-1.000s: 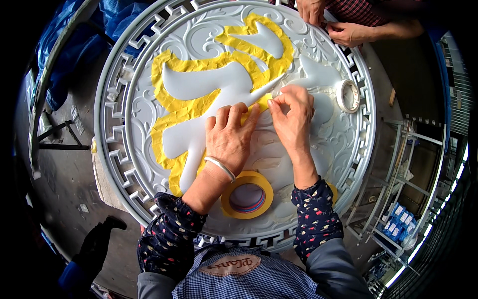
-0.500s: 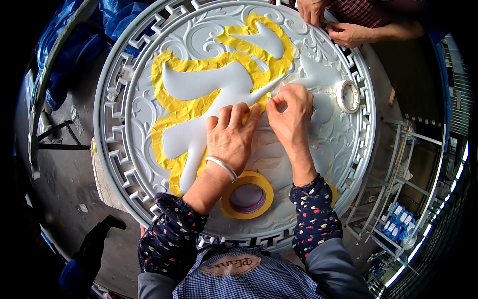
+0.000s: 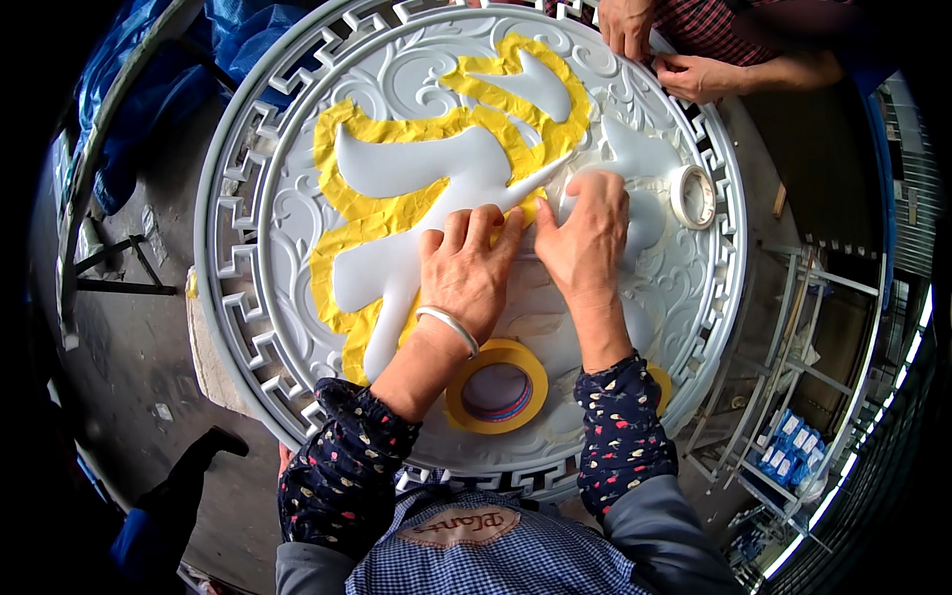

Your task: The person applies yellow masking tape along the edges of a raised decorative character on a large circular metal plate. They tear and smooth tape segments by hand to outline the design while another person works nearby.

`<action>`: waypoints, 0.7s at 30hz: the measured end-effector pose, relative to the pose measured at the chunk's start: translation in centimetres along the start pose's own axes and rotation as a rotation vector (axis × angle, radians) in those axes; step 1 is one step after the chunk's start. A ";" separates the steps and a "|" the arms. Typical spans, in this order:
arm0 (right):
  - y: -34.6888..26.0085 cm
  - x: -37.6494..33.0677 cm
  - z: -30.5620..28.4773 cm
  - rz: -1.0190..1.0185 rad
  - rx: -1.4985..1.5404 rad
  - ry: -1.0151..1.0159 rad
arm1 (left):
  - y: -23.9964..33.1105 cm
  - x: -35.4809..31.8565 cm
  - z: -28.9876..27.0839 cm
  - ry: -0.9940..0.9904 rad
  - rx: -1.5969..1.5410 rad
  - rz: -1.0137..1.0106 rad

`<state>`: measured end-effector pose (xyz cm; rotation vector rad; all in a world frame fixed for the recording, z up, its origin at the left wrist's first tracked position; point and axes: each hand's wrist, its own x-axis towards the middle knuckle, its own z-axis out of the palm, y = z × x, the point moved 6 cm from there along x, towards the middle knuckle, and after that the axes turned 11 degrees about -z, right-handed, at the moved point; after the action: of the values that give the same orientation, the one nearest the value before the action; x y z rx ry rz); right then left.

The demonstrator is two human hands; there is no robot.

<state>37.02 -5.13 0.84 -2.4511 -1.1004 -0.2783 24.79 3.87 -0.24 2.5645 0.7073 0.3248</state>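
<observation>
A round white carved panel (image 3: 297, 223) with a raised character in its middle lies below my hands. Crinkled yellow masking tape (image 3: 332, 178) follows the character's edges. My left hand (image 3: 464, 268), with a silver bangle at its wrist, rests on the raised shape, fingers apart and bent, fingertips on the tape near the centre. Just right of it, my right hand (image 3: 587, 233) is closed, its thumb at the end of a tape strip; its curled fingertips are partly hidden. Close below my left wrist lies a yellow tape roll (image 3: 459, 397) on the panel.
A white tape roll (image 3: 694, 196) stands near the panel's right rim. Another yellow roll (image 3: 658, 387) is partly behind my right sleeve. Another person's hands (image 3: 694, 77) are at the upper right rim. A metal frame rack (image 3: 828, 372) is at right, blue sheeting (image 3: 129, 139) at upper left.
The panel has shifted slightly to the right in view, my left hand along with it. My right hand has turned a little, its thumb now lower against the tape.
</observation>
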 end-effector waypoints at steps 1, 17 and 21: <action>0.3 0.1 -0.3 0.026 0.015 0.020 | 0.0 0.0 0.0 0.001 -0.004 0.003; 2.1 0.2 1.9 0.102 0.087 0.029 | 0.0 -0.1 0.5 -0.025 0.016 0.003; 1.1 0.2 1.4 0.092 0.099 0.014 | -0.2 -0.2 0.3 -0.011 0.006 -0.001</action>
<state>37.98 -5.01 -0.64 -2.4003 -0.9691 -0.2072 24.60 3.77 -0.63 2.5692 0.7067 0.3081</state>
